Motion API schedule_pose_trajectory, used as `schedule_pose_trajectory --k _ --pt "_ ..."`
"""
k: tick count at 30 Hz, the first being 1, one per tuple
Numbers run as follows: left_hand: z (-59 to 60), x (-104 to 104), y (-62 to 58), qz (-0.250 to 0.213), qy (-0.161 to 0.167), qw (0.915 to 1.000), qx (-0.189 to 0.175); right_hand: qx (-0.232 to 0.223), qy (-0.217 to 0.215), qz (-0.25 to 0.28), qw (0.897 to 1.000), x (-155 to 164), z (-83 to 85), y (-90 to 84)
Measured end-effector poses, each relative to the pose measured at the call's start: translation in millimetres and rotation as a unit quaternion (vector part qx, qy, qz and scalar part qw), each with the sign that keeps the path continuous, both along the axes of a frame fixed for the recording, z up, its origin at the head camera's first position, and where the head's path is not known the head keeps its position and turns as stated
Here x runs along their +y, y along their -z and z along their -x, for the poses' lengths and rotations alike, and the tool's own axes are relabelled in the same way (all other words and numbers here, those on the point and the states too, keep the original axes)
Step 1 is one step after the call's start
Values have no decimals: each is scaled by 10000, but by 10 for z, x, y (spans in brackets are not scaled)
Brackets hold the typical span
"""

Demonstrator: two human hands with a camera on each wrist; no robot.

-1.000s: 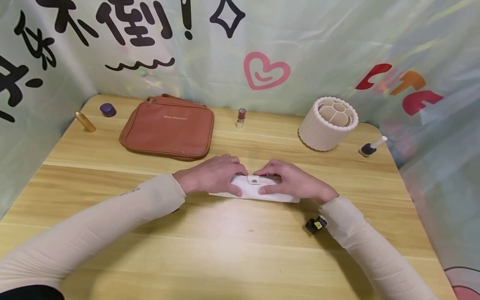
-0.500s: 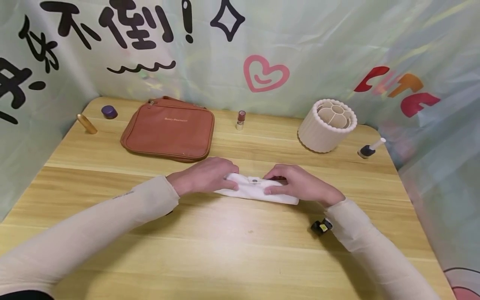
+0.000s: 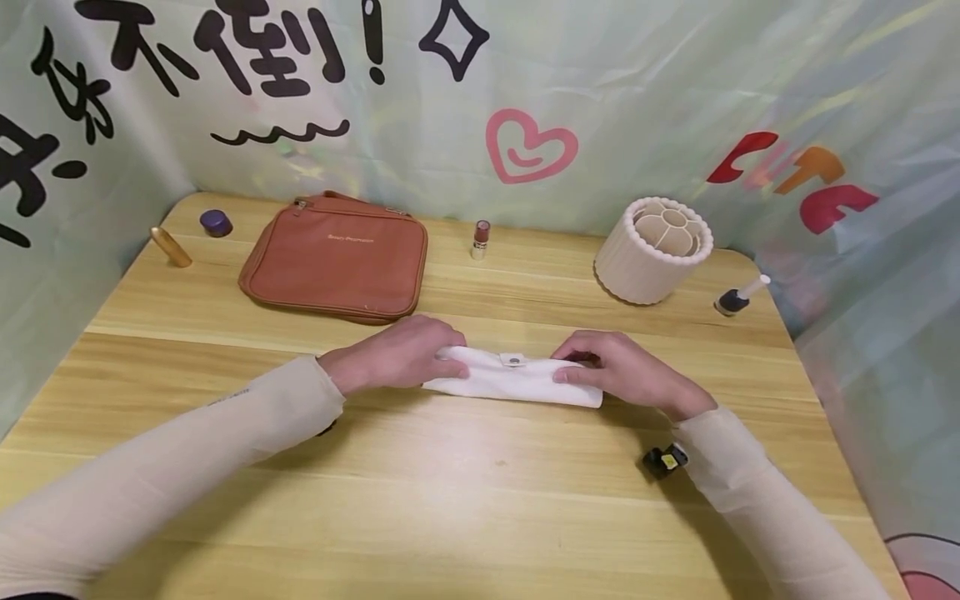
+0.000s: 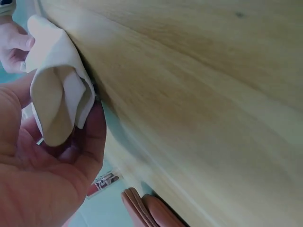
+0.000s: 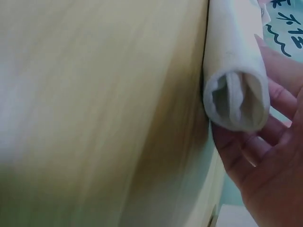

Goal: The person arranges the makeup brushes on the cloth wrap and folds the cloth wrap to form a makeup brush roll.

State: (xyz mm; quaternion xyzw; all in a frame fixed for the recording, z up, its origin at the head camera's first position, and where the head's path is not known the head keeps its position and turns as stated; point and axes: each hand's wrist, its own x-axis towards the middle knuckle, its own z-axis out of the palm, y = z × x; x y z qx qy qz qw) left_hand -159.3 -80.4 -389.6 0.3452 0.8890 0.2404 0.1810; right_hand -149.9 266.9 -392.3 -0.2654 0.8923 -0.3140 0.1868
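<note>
A rolled-up white pouch (image 3: 513,385) with a small snap tab (image 3: 513,360) on its top edge lies across the middle of the table. My left hand (image 3: 401,354) grips its left end, thumb in front and fingers behind. At the other end my right hand (image 3: 630,372) holds it the same way. The left wrist view looks into the open end of the roll (image 4: 52,52), where a tan lining shows. Folded layers are visible inside the roll (image 5: 234,52) in the right wrist view.
Behind the left hand lies a brown zipped case (image 3: 337,258). Further back are a lipstick (image 3: 481,240), a purple lid (image 3: 216,222), a gold tube (image 3: 171,247), a ribbed cream holder (image 3: 652,250) and a dark bottle with a white stem (image 3: 738,298). A printed curtain (image 3: 637,83) borders the table.
Both hands have slid apart along the pouch, the left toward its left end and the right toward its right end. More of the pouch's middle and its snap tab now shows.
</note>
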Motion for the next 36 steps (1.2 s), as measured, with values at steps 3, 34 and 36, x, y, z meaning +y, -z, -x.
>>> schedule_pose_trajectory --k 3,34,36 --pt "-6 -38 1 38 113 9999 -70 -20 78 -104 9999 50 -23 -12" --pt "-90 -121 131 123 206 9988 431 493 -289 -742 9956 -34 -168 -70" --pt "-102 -182 128 95 338 9977 586 472 -292 -727 9958 46 -183 -76"
